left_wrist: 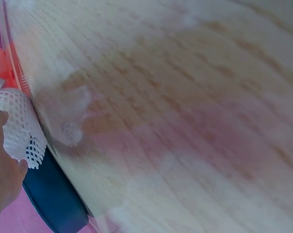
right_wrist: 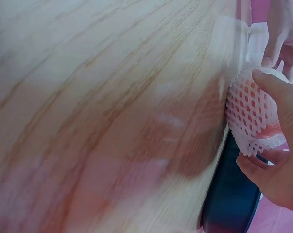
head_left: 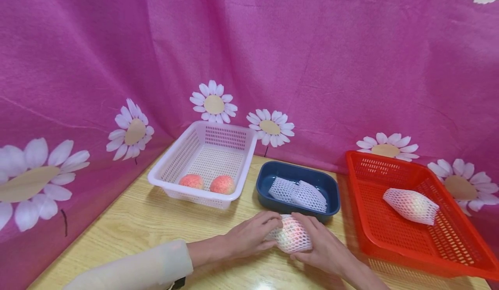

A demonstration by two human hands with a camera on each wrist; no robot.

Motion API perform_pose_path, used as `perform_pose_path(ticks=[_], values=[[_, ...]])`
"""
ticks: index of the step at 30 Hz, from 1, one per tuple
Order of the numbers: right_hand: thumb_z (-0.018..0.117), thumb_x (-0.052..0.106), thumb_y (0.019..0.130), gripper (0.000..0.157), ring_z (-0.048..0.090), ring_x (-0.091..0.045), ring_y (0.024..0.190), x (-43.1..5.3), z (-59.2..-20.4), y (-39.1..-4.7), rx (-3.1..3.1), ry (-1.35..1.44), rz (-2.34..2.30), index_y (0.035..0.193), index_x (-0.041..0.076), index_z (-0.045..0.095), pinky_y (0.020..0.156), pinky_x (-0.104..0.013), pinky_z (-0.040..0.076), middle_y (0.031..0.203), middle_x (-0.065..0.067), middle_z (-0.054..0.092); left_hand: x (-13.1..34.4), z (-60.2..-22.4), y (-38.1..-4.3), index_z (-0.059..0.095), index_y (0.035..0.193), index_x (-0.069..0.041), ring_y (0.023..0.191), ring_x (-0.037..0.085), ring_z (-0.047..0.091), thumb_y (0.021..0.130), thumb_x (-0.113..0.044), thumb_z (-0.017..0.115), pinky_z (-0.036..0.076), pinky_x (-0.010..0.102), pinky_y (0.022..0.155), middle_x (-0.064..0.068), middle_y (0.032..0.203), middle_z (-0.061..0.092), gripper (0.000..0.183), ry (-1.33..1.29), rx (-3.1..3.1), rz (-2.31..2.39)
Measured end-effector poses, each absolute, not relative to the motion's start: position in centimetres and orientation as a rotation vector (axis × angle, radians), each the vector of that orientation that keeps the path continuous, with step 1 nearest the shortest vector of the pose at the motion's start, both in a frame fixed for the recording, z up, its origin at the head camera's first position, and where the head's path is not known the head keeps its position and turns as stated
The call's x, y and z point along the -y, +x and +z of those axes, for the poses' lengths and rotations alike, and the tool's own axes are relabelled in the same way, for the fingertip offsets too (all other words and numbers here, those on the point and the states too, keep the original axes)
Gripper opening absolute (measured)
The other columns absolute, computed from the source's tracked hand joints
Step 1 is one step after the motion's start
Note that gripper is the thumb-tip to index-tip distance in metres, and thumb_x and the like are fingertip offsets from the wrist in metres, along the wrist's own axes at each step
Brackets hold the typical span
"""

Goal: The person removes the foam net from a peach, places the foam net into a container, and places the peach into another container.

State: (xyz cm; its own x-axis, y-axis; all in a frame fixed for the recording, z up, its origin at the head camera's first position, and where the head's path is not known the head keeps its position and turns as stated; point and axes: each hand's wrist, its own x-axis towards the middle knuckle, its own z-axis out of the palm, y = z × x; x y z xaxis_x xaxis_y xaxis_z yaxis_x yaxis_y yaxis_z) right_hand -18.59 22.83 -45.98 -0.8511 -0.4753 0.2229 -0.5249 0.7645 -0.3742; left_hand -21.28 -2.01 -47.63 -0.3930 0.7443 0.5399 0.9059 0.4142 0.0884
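Between both hands is a peach in a white foam net [head_left: 290, 234], held just in front of the dark blue tub. My left hand [head_left: 249, 234] grips its left side with curled fingers. On its other side my right hand [head_left: 325, 249] holds it between thumb and fingers. In the right wrist view, the red skin of the netted peach [right_wrist: 253, 109] shows through the mesh, and the right thumb lies over the net's end. The left wrist view catches the left fingertips on the white mesh [left_wrist: 15, 116] at its edge.
Two bare peaches [head_left: 222, 184] lie in a white basket [head_left: 156, 178] at back left. The dark blue tub [head_left: 269, 203] contains foam nets [head_left: 308, 196]. At right, a red basket [head_left: 393, 255] holds another netted peach [head_left: 411, 205]. A pink flowered cloth [head_left: 312, 64] hangs behind the wooden table [head_left: 132, 220].
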Motion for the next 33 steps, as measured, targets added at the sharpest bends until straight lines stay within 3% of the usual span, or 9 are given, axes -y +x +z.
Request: perform_pose_path(ticks=[8, 15, 22, 33], values=[[0.092, 0.044, 0.068, 0.093, 0.054, -0.015, 0.107, -23.3, -45.9, -18.2, 2.897, 0.738, 0.664, 0.145, 0.017, 0.047, 0.087, -0.04, 0.054, 0.126, 0.0, 0.056, 2.4, -47.8, -21.3, 0.061, 0.119, -0.007, 0.117, 0.017, 0.056, 0.087, -0.027, 0.079, 0.039, 0.021, 0.105, 0.006, 0.125, 0.058, 0.042, -1.396, 2.242, -0.513], [0.09, 0.05, 0.067, 0.096, 0.054, -0.021, 0.115, -24.2, -46.0, -17.9, 2.932, 0.687, 0.639, 0.146, 0.017, 0.046, 0.093, -0.047, 0.052, 0.132, -0.001, 0.055, 3.2, -47.7, -21.2, 0.058, 0.132, -0.011, 0.125, 0.018, 0.052, 0.091, -0.036, 0.074, 0.041, 0.027, 0.105, 0.008, 0.135, 0.055, 0.051, -1.325, 2.391, -0.544], [0.081, 0.06, 0.073, 0.087, 0.054, -0.026, 0.119, -25.4, -45.7, -17.4, 2.936, 0.627, 0.538, 0.145, 0.024, 0.049, 0.087, -0.055, 0.052, 0.135, -0.002, 0.056, 4.2, -48.1, -21.4, 0.056, 0.136, -0.013, 0.128, 0.021, 0.051, 0.089, -0.037, 0.075, 0.045, 0.033, 0.103, 0.011, 0.14, 0.053, 0.055, -1.278, 2.403, -0.556], [0.067, 0.072, 0.077, 0.086, 0.042, -0.037, 0.135, -27.3, -45.5, -16.7, 2.997, 0.598, 0.409, 0.145, 0.021, 0.053, 0.1, -0.063, 0.042, 0.147, -0.009, 0.05, 6.6, -48.1, -21.5, 0.053, 0.142, -0.012, 0.131, 0.025, 0.047, 0.09, -0.038, 0.073, 0.044, 0.041, 0.105, 0.013, 0.145, 0.05, 0.061, -1.214, 2.504, -0.54]])
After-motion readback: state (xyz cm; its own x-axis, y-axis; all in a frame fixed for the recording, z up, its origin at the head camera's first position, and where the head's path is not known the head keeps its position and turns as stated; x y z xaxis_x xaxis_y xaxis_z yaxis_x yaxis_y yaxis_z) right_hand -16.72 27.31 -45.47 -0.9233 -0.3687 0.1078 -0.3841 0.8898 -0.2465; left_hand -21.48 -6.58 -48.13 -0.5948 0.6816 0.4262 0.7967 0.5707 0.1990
